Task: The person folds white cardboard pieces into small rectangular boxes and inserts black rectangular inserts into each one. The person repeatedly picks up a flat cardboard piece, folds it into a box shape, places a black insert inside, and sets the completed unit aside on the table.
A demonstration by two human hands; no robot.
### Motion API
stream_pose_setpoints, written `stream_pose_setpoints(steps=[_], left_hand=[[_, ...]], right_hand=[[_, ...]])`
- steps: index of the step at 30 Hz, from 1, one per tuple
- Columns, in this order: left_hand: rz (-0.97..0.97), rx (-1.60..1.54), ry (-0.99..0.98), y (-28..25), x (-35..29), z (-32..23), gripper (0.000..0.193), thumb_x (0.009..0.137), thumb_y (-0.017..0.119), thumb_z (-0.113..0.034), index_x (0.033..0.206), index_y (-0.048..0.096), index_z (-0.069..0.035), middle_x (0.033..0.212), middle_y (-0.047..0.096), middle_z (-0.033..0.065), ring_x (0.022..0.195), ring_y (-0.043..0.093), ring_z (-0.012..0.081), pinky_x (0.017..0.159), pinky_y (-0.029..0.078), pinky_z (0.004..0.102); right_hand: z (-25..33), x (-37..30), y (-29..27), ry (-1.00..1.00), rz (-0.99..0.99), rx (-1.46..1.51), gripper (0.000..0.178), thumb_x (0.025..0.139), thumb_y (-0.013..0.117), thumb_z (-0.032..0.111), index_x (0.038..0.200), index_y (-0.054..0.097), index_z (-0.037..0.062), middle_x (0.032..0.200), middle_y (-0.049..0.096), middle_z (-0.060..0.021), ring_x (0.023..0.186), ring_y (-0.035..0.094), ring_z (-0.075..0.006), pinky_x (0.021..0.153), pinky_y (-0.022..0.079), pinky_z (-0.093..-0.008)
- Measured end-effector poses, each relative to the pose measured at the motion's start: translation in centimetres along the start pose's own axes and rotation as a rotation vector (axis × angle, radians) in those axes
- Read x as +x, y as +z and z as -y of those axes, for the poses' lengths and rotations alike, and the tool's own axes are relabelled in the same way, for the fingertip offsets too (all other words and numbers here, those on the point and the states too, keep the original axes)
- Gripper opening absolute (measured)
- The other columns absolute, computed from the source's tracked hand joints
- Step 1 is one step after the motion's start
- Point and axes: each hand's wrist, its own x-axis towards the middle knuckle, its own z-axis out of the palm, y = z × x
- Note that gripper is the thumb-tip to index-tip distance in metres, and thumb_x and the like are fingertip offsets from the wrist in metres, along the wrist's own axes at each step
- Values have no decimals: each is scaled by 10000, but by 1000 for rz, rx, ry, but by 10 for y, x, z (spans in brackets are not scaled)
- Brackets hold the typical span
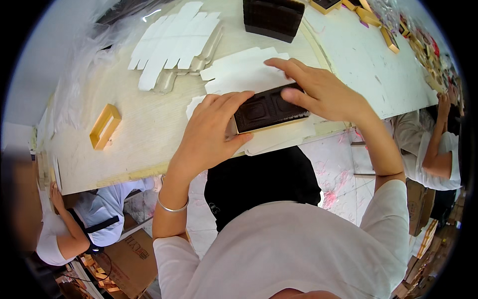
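Observation:
A narrow gold-edged box with a dark brown plastic tray (266, 110) in it lies near the table's front edge. Its left end sits in my left hand (211, 124), thumb along the near side and fingers over the far side. Over the right end hovers my right hand (318, 89), fingers spread. Its thumb touches the tray, while the index finger reaches beyond the box's far side. Beneath and behind the box are flat white card blanks (244, 67).
More white blanks (174, 37) lie at the far left on clear plastic trays. A stack of dark trays (273, 20) stands at the back. An empty gold box frame (105, 127) rests left. Co-workers sit at both sides; a cardboard carton (127, 261) is at lower left.

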Motion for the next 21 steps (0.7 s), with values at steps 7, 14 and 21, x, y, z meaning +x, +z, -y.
stream_pose_setpoints(steps=[7, 14, 21], left_hand=[[108, -154, -45, -3, 1, 10, 668, 701, 774, -82, 1309, 496, -80, 1223, 553, 92, 1060, 506, 262, 865, 466, 360], [124, -200, -66, -4, -1, 11, 648, 717, 771, -94, 1307, 501, -85, 1243, 541, 87, 1067, 512, 248, 853, 461, 337], [81, -134, 32, 1, -4, 16, 716, 721, 789, -255, 1338, 474, -73, 1338, 502, 122, 1204, 477, 319, 994, 395, 418]], right_hand=[[-26, -22, 3, -367, -44, -171, 467, 759, 622, -43, 1215, 609, 58, 1180, 597, -144, 959, 626, -301, 783, 526, -339], [-10, -29, 12, -411, 82, -436, 583, 814, 585, 248, 1311, 474, -34, 1378, 422, -256, 1220, 464, -394, 1024, 388, -459], [1, -43, 38, -211, 10, -416, 535, 850, 627, 241, 1315, 484, 16, 1400, 376, -253, 1274, 400, -397, 1057, 334, -478]])
